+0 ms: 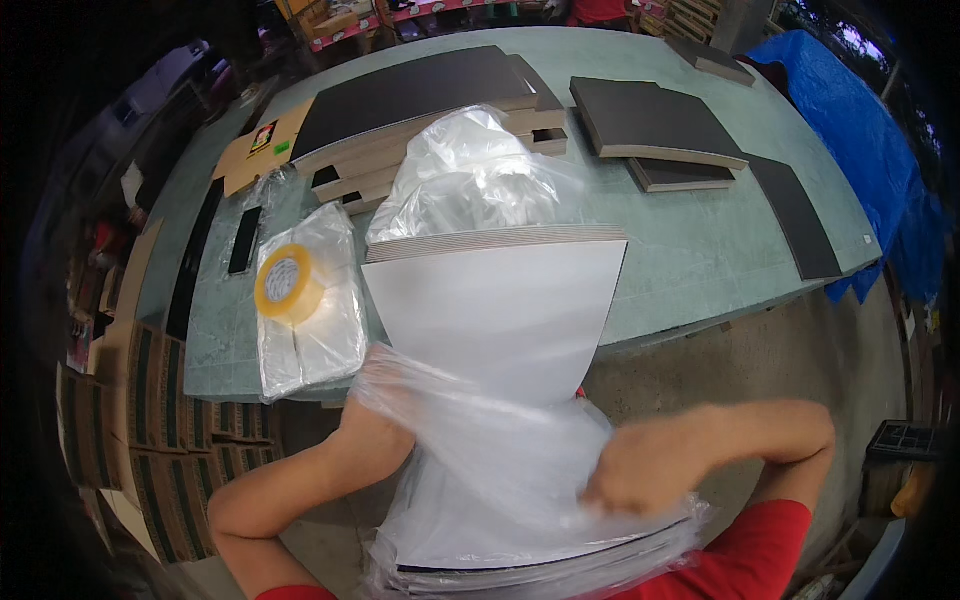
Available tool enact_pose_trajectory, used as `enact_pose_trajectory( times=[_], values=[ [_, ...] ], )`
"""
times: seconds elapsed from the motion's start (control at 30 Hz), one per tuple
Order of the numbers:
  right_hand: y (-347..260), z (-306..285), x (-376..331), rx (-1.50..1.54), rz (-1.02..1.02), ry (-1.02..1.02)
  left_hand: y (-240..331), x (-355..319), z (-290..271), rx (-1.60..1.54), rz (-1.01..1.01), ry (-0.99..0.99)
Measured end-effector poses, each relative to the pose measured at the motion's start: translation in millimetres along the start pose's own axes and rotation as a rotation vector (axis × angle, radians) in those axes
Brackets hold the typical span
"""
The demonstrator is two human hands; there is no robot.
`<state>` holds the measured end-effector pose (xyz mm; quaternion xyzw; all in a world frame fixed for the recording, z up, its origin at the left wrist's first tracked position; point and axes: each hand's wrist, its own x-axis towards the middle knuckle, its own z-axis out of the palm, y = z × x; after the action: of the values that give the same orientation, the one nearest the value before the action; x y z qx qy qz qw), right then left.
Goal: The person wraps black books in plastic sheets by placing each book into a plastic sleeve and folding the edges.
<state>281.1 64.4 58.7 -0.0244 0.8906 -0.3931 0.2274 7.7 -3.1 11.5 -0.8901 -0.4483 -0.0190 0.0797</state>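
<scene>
A stack of white-faced boards (500,320) leans from the table's near edge toward me. Its lower part is inside a clear plastic bag (500,480), and the upper end stays uncovered. At the stack's left edge, my left hand (385,400) is closed on the bag's film, which stretches over its fingers. My right hand (650,465), blurred by motion, is curled against the film on the right side. The plastic is drawn in slanting folds between both hands. Close to my body, the stack's lower end shows through the bag.
A roll of yellowish tape (264,290) rests on flat plastic bags (340,345) at left. Behind the stack is a heap of clear plastic (460,165). Dark panels (410,100) are piled on the green table (680,290), with others (660,120) at right. Cartons (165,480) stand lower left.
</scene>
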Motion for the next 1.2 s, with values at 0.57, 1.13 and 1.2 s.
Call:
enact_pose_trajectory(
  times=[0.57,1.13,1.2],
  values=[
    [76.5,-5.9,-20.9,-0.701,0.561,1.643,-14.6,-30.9,-55.1,-0.837,-0.647,0.212],
    [77.6,19.8,-53.4,0.932,-0.119,1.106,-51.0,-40.0,-23.4,-1.401,-0.211,0.290],
    [114.9,47.0,-49.9,1.295,-0.298,0.712,-56.7,-54.2,8.4,-1.895,0.135,0.071]
  ],
)
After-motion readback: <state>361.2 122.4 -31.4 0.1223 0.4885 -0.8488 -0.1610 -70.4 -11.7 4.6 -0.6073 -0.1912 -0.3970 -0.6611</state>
